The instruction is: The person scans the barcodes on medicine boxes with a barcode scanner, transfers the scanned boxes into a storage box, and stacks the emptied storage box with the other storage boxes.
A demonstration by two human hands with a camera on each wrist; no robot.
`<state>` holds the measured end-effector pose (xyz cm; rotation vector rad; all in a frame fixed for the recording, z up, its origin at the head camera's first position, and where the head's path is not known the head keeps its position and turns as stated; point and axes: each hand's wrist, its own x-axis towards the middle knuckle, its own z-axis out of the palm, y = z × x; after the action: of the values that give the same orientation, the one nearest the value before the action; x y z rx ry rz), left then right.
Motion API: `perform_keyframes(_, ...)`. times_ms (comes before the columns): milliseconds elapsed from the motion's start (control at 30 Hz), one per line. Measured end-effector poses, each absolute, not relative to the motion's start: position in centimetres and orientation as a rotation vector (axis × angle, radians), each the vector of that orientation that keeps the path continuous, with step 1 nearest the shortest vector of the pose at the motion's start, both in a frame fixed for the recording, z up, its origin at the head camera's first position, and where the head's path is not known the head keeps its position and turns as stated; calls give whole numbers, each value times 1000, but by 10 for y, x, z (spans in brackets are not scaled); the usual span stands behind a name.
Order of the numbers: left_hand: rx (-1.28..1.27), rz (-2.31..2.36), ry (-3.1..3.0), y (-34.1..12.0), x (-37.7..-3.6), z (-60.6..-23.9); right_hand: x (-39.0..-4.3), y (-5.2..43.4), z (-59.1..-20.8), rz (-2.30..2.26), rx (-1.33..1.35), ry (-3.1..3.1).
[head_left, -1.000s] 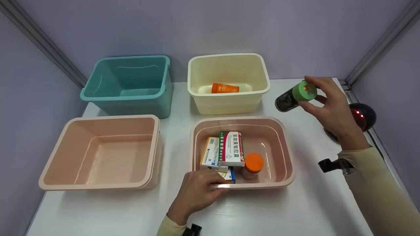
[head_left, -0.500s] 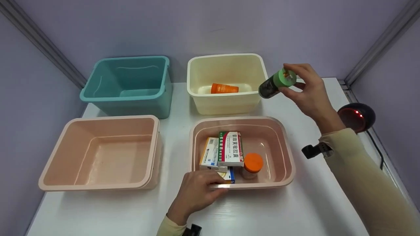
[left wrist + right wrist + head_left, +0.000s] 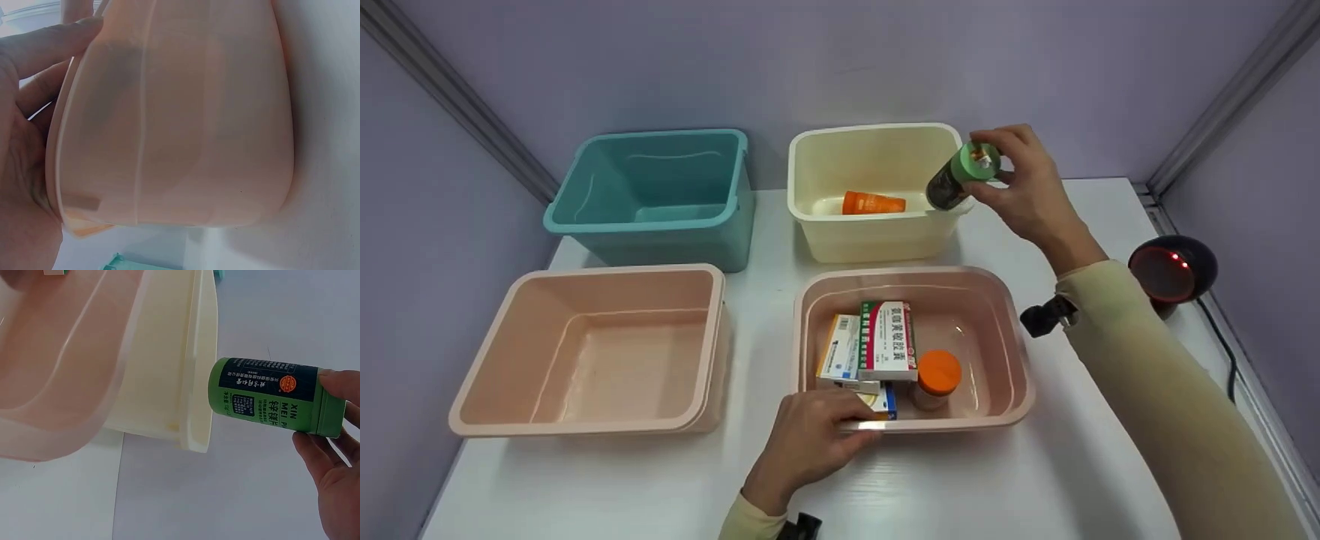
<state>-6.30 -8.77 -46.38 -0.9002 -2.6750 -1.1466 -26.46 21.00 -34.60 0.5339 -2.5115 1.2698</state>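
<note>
My right hand point(image 3: 1024, 184) pinches a green-capped pill bottle point(image 3: 264, 394) by its cap, fingers on one side and thumb on the other. The bottle is tilted, its base over the right rim of the cream bin point(image 3: 877, 238). An orange tube-like container point(image 3: 874, 202) lies inside that bin. With my left hand point(image 3: 814, 435) I grip the front rim of the right pink basin point(image 3: 911, 277); the left wrist view shows the thumb outside its wall. Inside this basin are several medicine boxes point(image 3: 889, 339) and an orange-capped bottle point(image 3: 937, 375).
A teal bin point(image 3: 652, 225) stands at the back left, and another pink basin point(image 3: 585, 427) in front of it. On the right is a black scanner point(image 3: 1177, 270) with red lights and a cable point(image 3: 1222, 341). Walls enclose the white table point(image 3: 765, 300).
My right hand has carried the green-capped bottle leftward and away from me, from near the scanner to the cream bin's right rim. The left hand has stayed on the basin's rim.
</note>
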Motion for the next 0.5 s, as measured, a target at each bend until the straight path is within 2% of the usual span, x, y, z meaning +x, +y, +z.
perform_keyframes(500,-879,-1185,-2671,-87,-59,-464,-286,193,-343,1111,441,-2683)
